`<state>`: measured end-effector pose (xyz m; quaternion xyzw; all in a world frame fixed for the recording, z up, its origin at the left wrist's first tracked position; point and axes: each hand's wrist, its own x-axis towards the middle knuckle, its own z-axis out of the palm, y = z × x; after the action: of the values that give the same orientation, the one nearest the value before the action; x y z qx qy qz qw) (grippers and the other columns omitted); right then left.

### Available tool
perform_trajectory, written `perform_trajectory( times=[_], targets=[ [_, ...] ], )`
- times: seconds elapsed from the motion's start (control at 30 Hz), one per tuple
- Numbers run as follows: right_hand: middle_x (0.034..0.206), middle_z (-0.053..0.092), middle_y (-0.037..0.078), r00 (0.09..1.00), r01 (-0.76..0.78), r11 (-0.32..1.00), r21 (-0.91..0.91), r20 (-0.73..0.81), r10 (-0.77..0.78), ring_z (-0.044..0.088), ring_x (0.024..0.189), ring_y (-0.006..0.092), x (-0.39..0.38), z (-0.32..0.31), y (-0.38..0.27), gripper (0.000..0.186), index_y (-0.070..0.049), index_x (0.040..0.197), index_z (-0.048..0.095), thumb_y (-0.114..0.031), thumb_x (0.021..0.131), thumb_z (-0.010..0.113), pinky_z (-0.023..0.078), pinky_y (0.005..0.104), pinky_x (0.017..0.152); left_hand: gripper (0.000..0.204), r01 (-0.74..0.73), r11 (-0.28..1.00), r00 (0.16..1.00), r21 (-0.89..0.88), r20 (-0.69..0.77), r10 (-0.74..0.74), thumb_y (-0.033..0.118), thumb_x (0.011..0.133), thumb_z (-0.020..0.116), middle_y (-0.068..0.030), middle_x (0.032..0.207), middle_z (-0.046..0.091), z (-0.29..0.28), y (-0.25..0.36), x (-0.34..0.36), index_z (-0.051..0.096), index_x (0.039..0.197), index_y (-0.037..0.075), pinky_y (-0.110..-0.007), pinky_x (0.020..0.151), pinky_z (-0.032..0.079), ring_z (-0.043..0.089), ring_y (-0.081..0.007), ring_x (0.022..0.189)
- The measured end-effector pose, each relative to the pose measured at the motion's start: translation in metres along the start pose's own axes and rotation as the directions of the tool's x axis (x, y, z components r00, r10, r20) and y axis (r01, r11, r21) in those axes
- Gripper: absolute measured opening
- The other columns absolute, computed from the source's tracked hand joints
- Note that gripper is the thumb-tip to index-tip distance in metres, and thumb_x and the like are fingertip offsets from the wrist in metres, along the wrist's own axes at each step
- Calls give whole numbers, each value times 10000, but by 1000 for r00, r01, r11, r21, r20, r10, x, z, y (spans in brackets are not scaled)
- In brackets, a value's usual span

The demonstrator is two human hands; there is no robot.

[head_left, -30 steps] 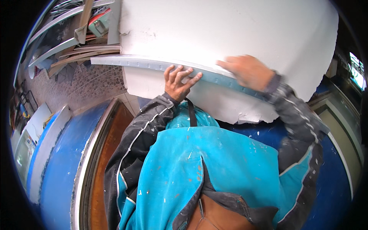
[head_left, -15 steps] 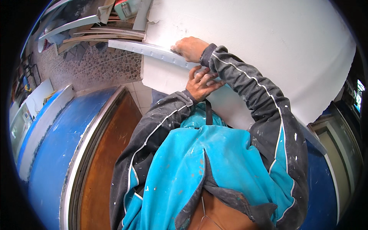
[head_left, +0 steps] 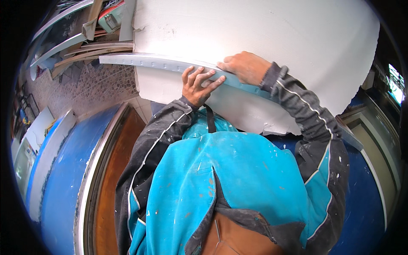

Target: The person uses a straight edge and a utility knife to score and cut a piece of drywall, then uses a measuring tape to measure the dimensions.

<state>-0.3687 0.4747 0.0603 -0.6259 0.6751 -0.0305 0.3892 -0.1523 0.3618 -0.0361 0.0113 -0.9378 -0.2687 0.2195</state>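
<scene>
A long pale metal profile with a row of small punched marks lies across a large white plaster-like board. Its left end sticks out past the board's left edge. My left hand rests against the near side of the profile, fingers spread, their tips on the metal. To its right, my right hand is closed, its fingers pressed down at the profile's far edge. Whatever it may hold is hidden under the fingers. Whitish dust marks my left fingertips.
Wood strips and bent pale strips pile up at the far left, with a red and green box above them. Blue panels and a brown door-like panel stand at left. A framed panel leans at right.
My right hand has slid right along the profile, away from my left hand. My left hand's fingers have spread on the metal. The view has shifted a little.
</scene>
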Motion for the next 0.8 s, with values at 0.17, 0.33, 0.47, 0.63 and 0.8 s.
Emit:
perform_trajectory(
  times=[0.17,0.33,0.47,0.63,0.8],
  targets=[
    [1007,656,125,998,-49,996,-70,46,52,672,860,313,-48,-9,0,533,-23,1322,590,22,791,597,546,411,752,628,-7,1000,1000,10,19,7,17,702,754,43,1201,579,1,2,2,705,1199,398,-503,1092,385,534,-229,1173],
    [924,657,136,994,-55,993,-103,86,64,683,847,315,-93,-18,9,465,-19,1260,590,8,796,611,563,414,749,618,-6,1000,1000,19,12,5,-12,723,719,38,1192,588,4,2,6,717,1189,393,-485,1088,391,542,-222,1166],
    [942,646,119,989,-86,988,-125,109,100,672,849,321,-150,-30,12,482,-33,1272,597,30,794,587,553,421,758,593,8,999,1000,41,-11,-7,-40,742,680,35,1181,616,2,0,5,740,1159,376,-473,1083,398,562,-226,1143],
    [959,654,117,954,-228,961,-156,160,252,659,886,333,-247,-46,5,446,-37,1223,639,52,790,574,536,446,793,655,-1,999,1000,45,-26,2,-26,737,665,48,1218,592,-1,-2,1,699,1228,405,-491,1098,376,541,-218,1168],
    [929,665,138,860,-388,893,-227,259,439,650,858,360,-264,-52,7,409,-74,1175,680,49,800,572,523,471,777,570,-7,1000,1000,27,-4,7,-23,759,710,14,1205,608,5,3,4,729,1179,362,-496,1083,390,552,-251,1174]
  ],
)
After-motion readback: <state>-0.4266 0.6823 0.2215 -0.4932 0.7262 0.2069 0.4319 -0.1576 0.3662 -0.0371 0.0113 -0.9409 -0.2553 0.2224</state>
